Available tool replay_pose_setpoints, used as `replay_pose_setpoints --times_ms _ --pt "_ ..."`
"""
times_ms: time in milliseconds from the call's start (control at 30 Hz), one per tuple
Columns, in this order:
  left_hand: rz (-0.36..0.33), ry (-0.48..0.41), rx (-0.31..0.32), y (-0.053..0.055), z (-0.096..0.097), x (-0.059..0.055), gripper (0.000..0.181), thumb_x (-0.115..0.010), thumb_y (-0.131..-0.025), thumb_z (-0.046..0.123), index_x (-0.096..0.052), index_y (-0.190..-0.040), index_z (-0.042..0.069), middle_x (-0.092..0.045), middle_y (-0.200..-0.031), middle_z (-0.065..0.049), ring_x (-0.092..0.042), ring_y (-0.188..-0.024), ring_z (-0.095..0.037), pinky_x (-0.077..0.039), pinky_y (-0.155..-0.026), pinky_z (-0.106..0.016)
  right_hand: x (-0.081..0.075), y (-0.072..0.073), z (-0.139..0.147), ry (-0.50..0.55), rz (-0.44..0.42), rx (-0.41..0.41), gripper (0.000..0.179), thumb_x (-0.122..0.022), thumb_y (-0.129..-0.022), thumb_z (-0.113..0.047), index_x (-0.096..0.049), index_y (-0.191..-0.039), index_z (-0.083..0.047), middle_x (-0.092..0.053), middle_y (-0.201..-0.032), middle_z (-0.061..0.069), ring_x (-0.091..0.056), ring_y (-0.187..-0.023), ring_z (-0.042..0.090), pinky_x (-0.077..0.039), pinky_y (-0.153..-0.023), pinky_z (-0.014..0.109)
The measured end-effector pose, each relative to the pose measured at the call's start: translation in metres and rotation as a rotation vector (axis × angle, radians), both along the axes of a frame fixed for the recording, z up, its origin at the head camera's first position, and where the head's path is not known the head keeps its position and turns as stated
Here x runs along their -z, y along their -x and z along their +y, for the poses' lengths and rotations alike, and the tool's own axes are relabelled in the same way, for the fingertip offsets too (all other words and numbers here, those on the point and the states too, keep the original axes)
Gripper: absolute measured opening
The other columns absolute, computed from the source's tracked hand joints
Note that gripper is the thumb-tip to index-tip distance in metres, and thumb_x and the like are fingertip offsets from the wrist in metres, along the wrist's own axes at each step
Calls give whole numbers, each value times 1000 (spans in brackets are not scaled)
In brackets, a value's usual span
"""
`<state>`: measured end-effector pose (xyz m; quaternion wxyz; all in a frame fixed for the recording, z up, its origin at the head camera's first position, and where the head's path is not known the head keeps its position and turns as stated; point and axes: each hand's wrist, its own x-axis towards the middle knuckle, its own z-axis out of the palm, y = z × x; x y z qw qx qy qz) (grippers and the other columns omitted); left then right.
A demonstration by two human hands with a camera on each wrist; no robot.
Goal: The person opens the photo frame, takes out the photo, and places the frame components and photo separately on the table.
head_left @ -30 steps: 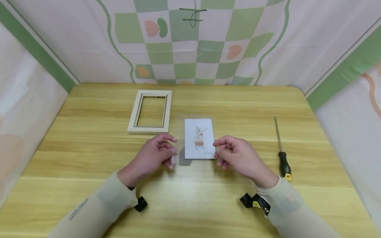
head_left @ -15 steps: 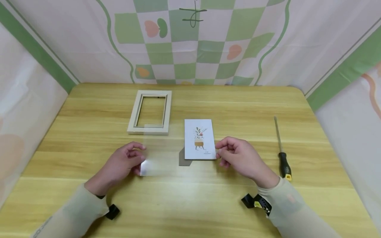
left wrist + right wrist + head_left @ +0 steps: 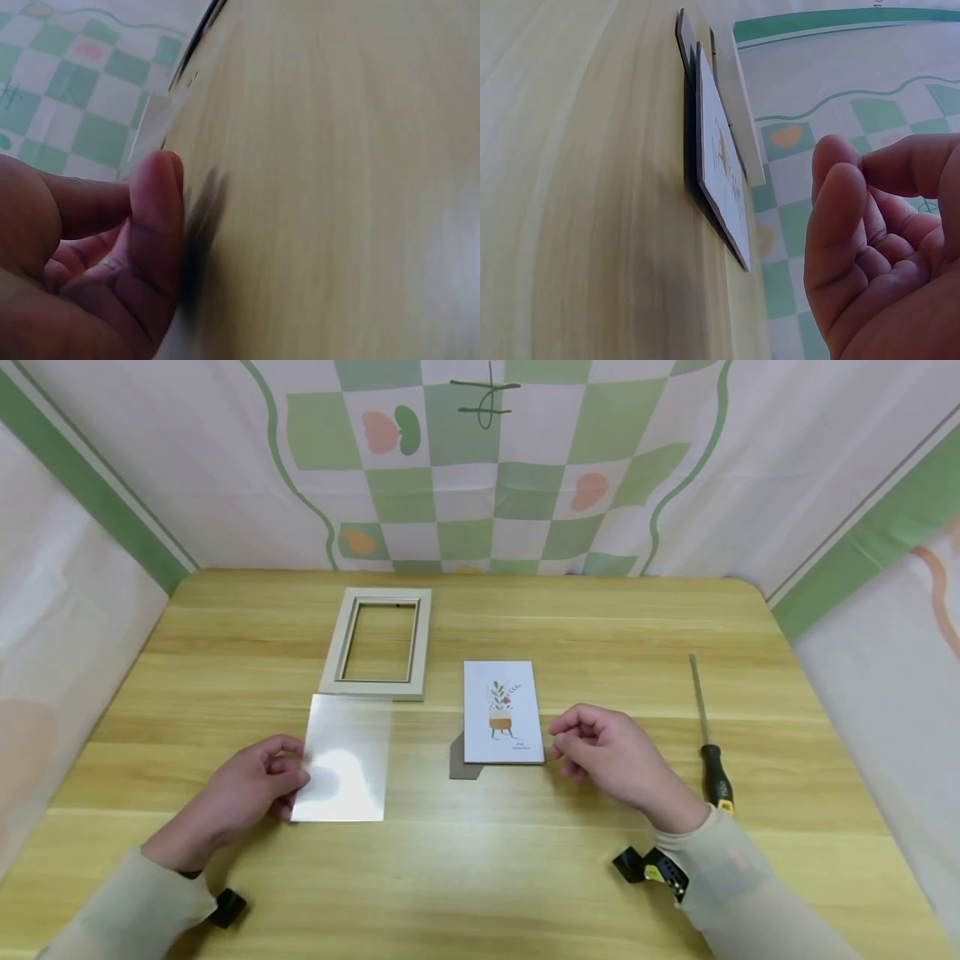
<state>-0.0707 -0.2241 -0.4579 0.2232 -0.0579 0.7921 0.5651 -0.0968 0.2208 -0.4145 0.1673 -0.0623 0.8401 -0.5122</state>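
My left hand [image 3: 255,781] pinches the left edge of a clear, glossy sheet [image 3: 348,760], held above the table in front of the picture frame. Its thumb [image 3: 156,225] and bent fingers fill the left of the left wrist view, where little of the sheet shows. To the right of a white picture card [image 3: 501,710] with a potted-plant drawing, my right hand [image 3: 611,760] hovers with loosely curled fingers that hold nothing. In the right wrist view the card [image 3: 718,150] lies on a thin board, its near edge raised off the table. A dark grey flap [image 3: 465,760] sticks out beneath it.
A cream picture frame [image 3: 333,647] with a see-through opening lies at the back left. On the right rests a screwdriver [image 3: 716,777] with a black and yellow handle. A patterned curtain [image 3: 480,485] hangs behind the wooden table [image 3: 480,877].
My left hand has moved left and toward me, carrying the clear sheet away from the card to a spot before the frame. My right hand has shifted slightly right, away from the card.
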Motion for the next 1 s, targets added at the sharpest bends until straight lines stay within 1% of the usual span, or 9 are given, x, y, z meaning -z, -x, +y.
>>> replay_pose_setpoints --times_ms 100,300,400,533,600,733,867,1000 --pt "-14 41 3 0 -8 -2 32 -60 -97 -1 -46 -125 -6 -59 -80 -15 -59 -66 -26 -56 -56 -40 1 0 2 -3 2 2 15 -60 -100 -10 -65 -108 1 -70 -94 14 -65 -71 29 -57 -63 40" --pt "-60 116 14 1 -16 -8 33 -61 -97 1 -45 -125 -6 -61 -81 -16 -63 -63 -29 -56 -57 -41 3 0 6 0 0 10 15 -61 -99 -11 -65 -108 0 -70 -94 14 -65 -72 29 -57 -63 40" --pt "-70 168 12 1 -19 -12 28 -62 -96 2 -48 -118 -7 -60 -80 -15 -63 -63 -28 -56 -57 -41 3 0 7 -3 -10 17 15 -61 -99 -11 -65 -108 0 -70 -94 14 -64 -72 29 -57 -63 41" --pt "-65 262 25 3 -24 -16 17 -62 -97 3 -52 -106 -8 -59 -77 -13 -62 -63 -26 -55 -56 -39 3 0 8 -10 -18 19 15 -61 -99 -11 -65 -108 0 -69 -94 15 -64 -73 29 -57 -64 42" --pt "-62 293 37 4 -26 -17 15 -61 -97 4 -53 -103 -8 -59 -77 -13 -62 -63 -26 -55 -57 -39 4 1 8 -11 -19 18 15 -61 -99 -11 -65 -108 0 -68 -94 15 -64 -73 29 -57 -64 42" --pt "-50 322 67 6 -30 -20 13 -59 -98 4 -53 -103 -7 -59 -79 -13 -62 -64 -26 -55 -57 -39 5 1 10 -14 -22 16 14 -61 -99 -11 -66 -108 0 -68 -93 15 -64 -73 29 -56 -64 41" --pt "-24 371 103 8 -32 -22 12 -59 -98 5 -53 -103 -5 -59 -80 -12 -62 -65 -24 -55 -57 -39 6 1 11 -24 -28 14 14 -61 -99 -12 -66 -107 -1 -68 -92 14 -63 -73 29 -56 -63 40" --pt "-22 416 126 10 -33 -24 11 -59 -98 6 -54 -101 -3 -59 -80 -11 -62 -65 -23 -55 -58 -39 7 1 12 -29 -37 12 15 -61 -100 -13 -66 -108 -1 -68 -93 14 -63 -73 28 -56 -62 40"
